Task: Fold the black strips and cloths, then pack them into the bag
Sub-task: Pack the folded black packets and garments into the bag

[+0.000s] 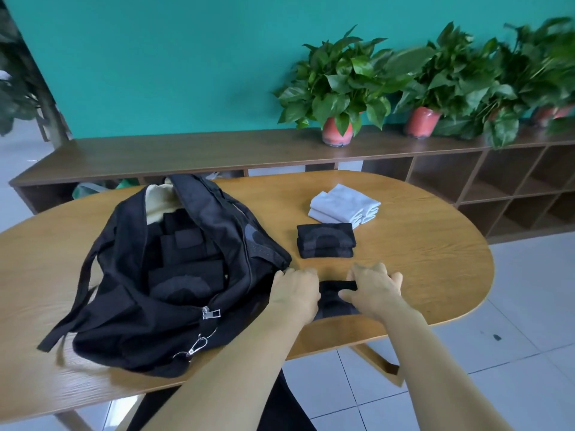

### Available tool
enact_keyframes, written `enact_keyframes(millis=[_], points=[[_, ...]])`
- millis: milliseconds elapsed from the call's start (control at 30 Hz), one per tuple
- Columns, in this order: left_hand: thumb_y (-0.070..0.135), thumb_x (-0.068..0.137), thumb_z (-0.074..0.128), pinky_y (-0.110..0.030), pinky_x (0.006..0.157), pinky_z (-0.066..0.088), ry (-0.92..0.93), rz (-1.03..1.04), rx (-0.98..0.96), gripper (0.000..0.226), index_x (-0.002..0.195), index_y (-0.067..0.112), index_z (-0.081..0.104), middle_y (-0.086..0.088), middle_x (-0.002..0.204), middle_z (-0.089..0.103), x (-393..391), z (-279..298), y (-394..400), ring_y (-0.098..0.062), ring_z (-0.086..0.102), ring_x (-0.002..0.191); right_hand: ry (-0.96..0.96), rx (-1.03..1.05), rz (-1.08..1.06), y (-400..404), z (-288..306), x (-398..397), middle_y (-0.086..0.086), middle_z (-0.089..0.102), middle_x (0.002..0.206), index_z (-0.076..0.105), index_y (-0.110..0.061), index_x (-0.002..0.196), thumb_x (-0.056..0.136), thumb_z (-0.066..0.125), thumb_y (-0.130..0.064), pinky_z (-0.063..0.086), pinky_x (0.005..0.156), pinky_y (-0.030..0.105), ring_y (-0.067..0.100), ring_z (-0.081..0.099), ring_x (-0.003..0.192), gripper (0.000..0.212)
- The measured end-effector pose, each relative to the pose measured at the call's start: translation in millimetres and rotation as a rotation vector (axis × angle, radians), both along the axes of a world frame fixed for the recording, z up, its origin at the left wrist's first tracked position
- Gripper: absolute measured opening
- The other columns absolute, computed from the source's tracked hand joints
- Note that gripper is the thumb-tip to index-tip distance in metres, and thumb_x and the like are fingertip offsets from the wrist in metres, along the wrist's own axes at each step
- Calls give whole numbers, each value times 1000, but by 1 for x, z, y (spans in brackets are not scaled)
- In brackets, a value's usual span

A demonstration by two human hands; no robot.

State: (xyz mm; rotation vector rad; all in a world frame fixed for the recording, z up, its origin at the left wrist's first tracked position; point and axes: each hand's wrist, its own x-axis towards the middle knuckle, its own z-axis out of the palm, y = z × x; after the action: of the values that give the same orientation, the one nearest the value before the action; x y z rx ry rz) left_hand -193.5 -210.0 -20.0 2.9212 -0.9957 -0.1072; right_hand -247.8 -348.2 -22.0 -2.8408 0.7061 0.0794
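Both my hands are down on a black cloth lying at the near edge of the wooden bench. My left hand rests on the cloth's left end, palm down, fingers reaching forward to where the bag's corner sits; I cannot tell whether those fingers curl round the fabric or only press on it. My right hand covers the right end, its thumb hooked onto the cloth and its fingers bent over the far edge, so it grips the fabric there. Only the middle of the cloth shows between my two hands, with a faint grey curved pattern on it.

Just left of the cloth sits the black bag, unzipped and gaping, its straps trailing toward the bench's near-left side. Inside it lie several folded black pieces, stacked one behind another, with pale lining showing at the far end. A metal zip pull and a clip hang at the bag's near side.

Beyond my hands, a folded black stack sits on the bench, and past that a pile of folded white cloths. Potted plants line the long shelf against the teal wall.
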Motion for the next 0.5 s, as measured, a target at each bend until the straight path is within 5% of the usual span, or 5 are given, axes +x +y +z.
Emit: enact_keyframes(millis=[133, 267, 500], points=[[23, 97, 55, -35, 80, 31, -10, -6, -137, 28, 119, 10, 43, -10, 109, 62, -6, 12, 8, -28, 55, 105, -140, 12, -51, 3, 10, -5, -9, 54, 92, 43, -32, 101, 87, 61, -41, 22, 79, 33, 11, 36, 95, 25], [25, 96, 57, -37, 85, 43, 174, 81, -348, 34, 124, 11, 47, -10, 118, 59, 9, 55, 31, -31, 56, 108, -239, 40, -54, 15, 56, 9, -13, 56, 95, 50, -35, 105, 84, 65, -38, 21, 80, 34, 12, 42, 97, 27], [32, 92, 64, -27, 68, 43, 407, 187, -536, 28, 90, 4, 69, -3, 88, 68, 80, 106, 140, -23, 62, 84, -324, 141, 148, 96, 110, 68, -8, 65, 93, 61, -33, 81, 82, 67, -35, 28, 89, 38, 17, 51, 102, 6]])
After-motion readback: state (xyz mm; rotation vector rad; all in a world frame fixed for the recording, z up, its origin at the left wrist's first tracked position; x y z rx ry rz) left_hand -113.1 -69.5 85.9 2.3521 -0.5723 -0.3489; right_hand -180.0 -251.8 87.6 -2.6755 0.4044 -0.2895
